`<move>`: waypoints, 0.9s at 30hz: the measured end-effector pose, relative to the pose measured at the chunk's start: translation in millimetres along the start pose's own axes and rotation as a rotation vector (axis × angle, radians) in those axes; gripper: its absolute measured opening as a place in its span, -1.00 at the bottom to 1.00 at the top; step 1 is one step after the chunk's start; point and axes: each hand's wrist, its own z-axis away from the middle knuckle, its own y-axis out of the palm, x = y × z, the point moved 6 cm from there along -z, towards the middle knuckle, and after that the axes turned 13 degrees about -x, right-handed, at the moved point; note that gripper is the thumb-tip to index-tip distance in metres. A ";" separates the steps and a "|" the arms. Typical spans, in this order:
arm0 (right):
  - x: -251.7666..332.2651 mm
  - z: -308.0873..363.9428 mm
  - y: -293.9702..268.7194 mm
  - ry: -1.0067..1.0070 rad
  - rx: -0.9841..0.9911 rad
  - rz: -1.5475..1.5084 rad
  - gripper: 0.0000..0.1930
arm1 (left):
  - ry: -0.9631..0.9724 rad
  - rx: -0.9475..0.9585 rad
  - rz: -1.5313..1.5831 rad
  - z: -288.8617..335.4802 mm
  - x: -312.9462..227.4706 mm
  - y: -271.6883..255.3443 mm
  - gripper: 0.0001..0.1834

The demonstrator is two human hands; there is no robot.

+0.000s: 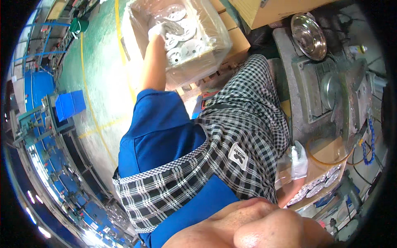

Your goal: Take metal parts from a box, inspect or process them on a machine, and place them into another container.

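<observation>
Green floor [97,53] with yellow lines fills the left side; the checked apron [231,124] covers the body and legs mid-view and sits between the two hands. Grey metal machine [308,91] on the right, round metal block on its bed. Big box [217,51] at top, lined with clear plastic; its walls and bunched plastic surround the reaching hand on several sides. Plain carton [271,12] just beside it, upper right. Smaller carton [333,151] near the machine, lower right, round white parts in it. Blue bin [70,104] at left, well apart from both hands. Shiny metal dish [309,36] at the machine's upper end, tilted. Green bucket [78,25] far upper left. Blue coiled hose [371,144] hangs at far right, orange hose [322,163] loops across the smaller carton.

White discs [175,12] with cut-out holes lie loose and overlapping inside the big box. Left hand [159,31], white glove, is in there among them: fingers bent, at a disc's edge; cannot tell how far they close or whether it's gripped. Right hand [299,161], also gloved, is beside the smaller carton, fingers loosely extended, nothing visible in them.
</observation>
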 end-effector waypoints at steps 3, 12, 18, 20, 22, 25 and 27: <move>-19.0 -6.0 -2.0 0.044 0.019 -0.095 -0.61 | 0.187 0.051 0.563 23.2 -36.3 -45.0 -0.68; 40.8 -16.3 36.2 -0.161 0.274 -0.629 -0.51 | 0.796 0.425 0.315 279.4 -241.2 -67.3 -0.73; 95.0 -41.2 57.2 0.056 0.507 -1.314 -0.15 | 2.047 0.580 -0.082 495.2 -264.7 -1.7 -0.59; 93.5 -43.6 50.1 -0.009 0.440 -1.403 -0.31 | 2.263 0.638 -0.137 514.0 -248.9 12.4 -0.53; 56.0 -57.1 45.7 0.097 0.086 -1.527 -0.55 | 2.393 0.652 -0.057 525.4 -241.8 23.8 -0.48; 52.3 -44.3 18.8 0.011 -0.107 -1.416 -0.67 | 1.970 0.839 0.283 516.2 -260.2 63.1 -0.03; 55.5 -38.3 9.1 -0.099 -0.186 -1.396 -0.67 | 1.225 1.177 0.267 504.9 -259.0 83.2 0.05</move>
